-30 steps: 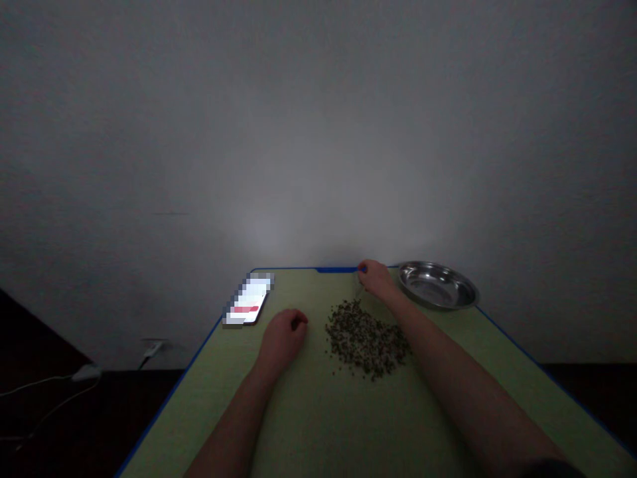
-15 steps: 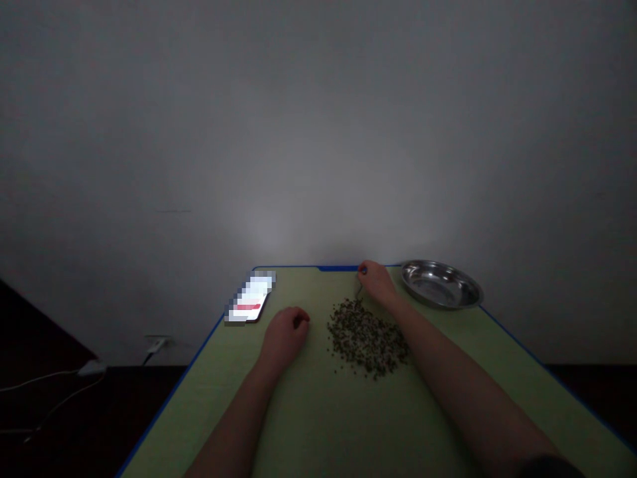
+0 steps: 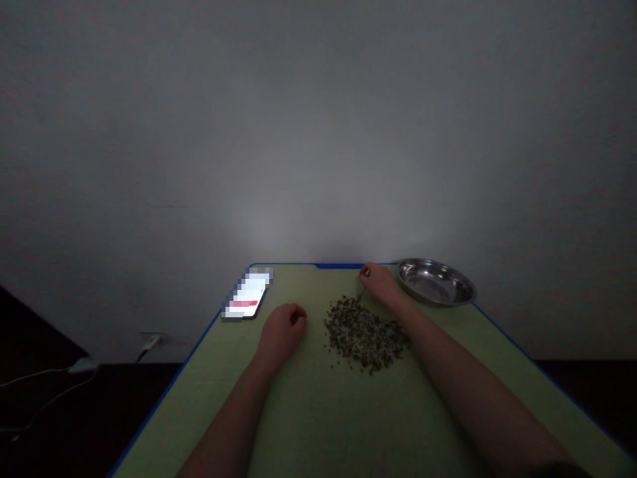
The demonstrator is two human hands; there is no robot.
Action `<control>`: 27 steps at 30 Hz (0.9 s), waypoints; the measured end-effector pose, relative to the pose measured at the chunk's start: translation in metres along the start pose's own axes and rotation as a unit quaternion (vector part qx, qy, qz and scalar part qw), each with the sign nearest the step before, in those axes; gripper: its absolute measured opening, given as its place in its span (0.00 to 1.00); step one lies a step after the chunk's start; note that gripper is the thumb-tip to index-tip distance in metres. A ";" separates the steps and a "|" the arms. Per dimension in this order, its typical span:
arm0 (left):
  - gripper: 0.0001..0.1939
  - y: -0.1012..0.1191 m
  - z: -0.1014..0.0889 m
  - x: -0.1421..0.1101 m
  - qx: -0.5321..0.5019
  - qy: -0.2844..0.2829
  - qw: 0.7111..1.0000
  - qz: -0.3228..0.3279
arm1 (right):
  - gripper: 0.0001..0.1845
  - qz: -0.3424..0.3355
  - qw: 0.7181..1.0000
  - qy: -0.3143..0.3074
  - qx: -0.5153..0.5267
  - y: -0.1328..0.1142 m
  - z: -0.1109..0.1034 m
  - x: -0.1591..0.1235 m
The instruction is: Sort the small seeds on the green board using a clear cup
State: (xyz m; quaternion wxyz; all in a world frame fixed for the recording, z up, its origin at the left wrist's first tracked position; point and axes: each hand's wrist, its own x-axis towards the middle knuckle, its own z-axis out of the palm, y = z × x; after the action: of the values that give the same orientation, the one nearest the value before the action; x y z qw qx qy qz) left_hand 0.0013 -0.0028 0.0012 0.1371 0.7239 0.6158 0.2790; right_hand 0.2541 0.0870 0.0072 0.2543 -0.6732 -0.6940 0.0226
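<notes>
A loose pile of small dark and pale grains (image 3: 365, 335), like seeds or beans, is spread on the green tabletop (image 3: 308, 411). At its far edge my right hand (image 3: 381, 282) is closed in a pinch around a thin metal tool (image 3: 359, 291), tweezers-like, whose tip points down to the pile. Too dim and small to make out is whether the tip grips a grain. My left hand (image 3: 283, 332) rests on the table left of the pile, its fingers curled toward the thumb, with nothing visible in it.
Beyond my right hand, a shiny oval metal bowl (image 3: 435, 284) stands at the table's far right corner. A phone with a lit screen (image 3: 247, 295) lies at the far left. Behind the table rises a pale wall (image 3: 318, 133). Cables and a power plug (image 3: 152, 342) are at lower left.
The whole view has shifted slightly, so table, bowl and phone sit a little further left and higher. My right hand stays at the pile's far edge; my left hand keeps its pose.
</notes>
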 end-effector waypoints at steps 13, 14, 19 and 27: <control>0.10 -0.002 0.001 0.002 0.004 -0.007 1.000 0.005 | 0.09 0.002 1.000 -0.009 -0.013 0.015 -0.018 -0.020; 0.10 -0.002 0.001 0.002 0.004 -0.006 1.000 0.006 | 0.09 0.003 1.000 -0.010 -0.014 0.016 -0.020 -0.022; 0.10 -0.005 0.003 0.004 0.007 -0.003 1.000 0.014 | 0.10 0.011 1.000 -0.012 -0.025 0.024 -0.027 -0.030; 0.10 -0.006 0.003 0.005 0.005 -0.010 1.000 0.010 | 0.11 0.006 0.999 -0.020 -0.043 0.028 -0.040 -0.044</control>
State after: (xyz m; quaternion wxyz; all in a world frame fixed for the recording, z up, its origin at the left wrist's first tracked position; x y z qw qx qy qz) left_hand -0.0017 0.0041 -0.0036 0.1366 0.7332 0.6089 0.2702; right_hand 0.2939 0.0352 0.0170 0.2111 -0.6868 -0.6955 0.0075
